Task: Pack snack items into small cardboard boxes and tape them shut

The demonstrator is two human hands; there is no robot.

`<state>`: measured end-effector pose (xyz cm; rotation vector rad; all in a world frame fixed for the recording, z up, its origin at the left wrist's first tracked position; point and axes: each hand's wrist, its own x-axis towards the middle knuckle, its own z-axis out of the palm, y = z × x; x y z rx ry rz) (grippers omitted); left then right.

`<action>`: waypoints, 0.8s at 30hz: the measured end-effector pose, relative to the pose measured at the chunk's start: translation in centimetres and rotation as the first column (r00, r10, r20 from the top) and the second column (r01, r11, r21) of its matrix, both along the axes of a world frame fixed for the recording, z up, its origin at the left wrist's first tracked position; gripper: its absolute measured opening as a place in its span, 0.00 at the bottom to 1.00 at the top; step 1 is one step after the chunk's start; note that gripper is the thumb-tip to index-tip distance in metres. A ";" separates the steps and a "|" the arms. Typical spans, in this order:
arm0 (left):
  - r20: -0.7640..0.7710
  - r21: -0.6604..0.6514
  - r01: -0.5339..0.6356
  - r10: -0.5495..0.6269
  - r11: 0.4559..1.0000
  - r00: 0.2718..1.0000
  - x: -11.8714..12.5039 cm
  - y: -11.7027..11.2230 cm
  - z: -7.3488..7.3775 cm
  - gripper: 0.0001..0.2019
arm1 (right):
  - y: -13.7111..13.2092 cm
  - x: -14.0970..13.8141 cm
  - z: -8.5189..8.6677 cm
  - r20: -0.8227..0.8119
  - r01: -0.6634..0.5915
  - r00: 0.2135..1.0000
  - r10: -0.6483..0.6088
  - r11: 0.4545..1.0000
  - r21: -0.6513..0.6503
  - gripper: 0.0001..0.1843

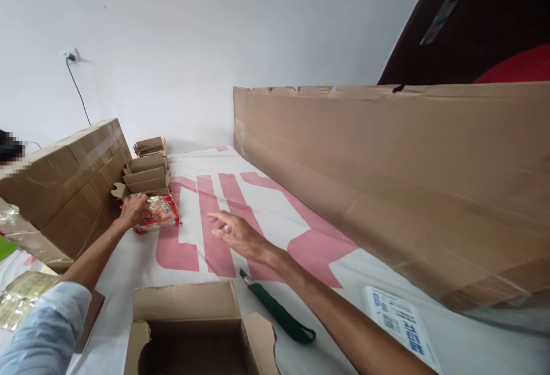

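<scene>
Red packet [162, 212] in curled left fingers [138, 200]

Lettering on the red packet [161, 213], the white pack [397, 324] and the pink-printed cloth [275, 214] cannot be read.

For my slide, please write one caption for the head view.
Left hand touching a red packet near cardboard boxes; right hand empty over the cloth, beyond a knife and an open box.
</scene>
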<state>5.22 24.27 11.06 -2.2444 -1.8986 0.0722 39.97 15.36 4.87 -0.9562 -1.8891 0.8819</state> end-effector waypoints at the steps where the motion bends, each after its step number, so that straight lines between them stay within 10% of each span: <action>1: -0.003 0.025 -0.019 0.019 0.999 1.000 -0.4 0.8 0.3 0.17 | -1.3 0.9 -0.4 -0.022 0.000 1.000 -0.002 0.999 -0.048 0.23; 6: -0.008 0.149 -0.083 0.085 0.985 0.996 -0.2 1.4 -0.3 0.20 | -8.2 3.8 -1.8 -0.029 0.036 0.999 -0.044 0.969 -0.245 0.24; 15: 0.049 -0.081 -0.146 0.150 0.986 0.987 1.1 -0.4 -7.3 0.13 | -14.2 4.7 -3.9 -0.081 -0.096 0.995 0.064 0.870 -0.483 0.34; 24: 0.161 -0.108 -0.163 0.179 0.981 0.971 -0.1 4.4 -7.3 0.09 | -16.6 2.9 -6.2 -0.154 -0.061 0.988 -0.009 0.896 -0.440 0.30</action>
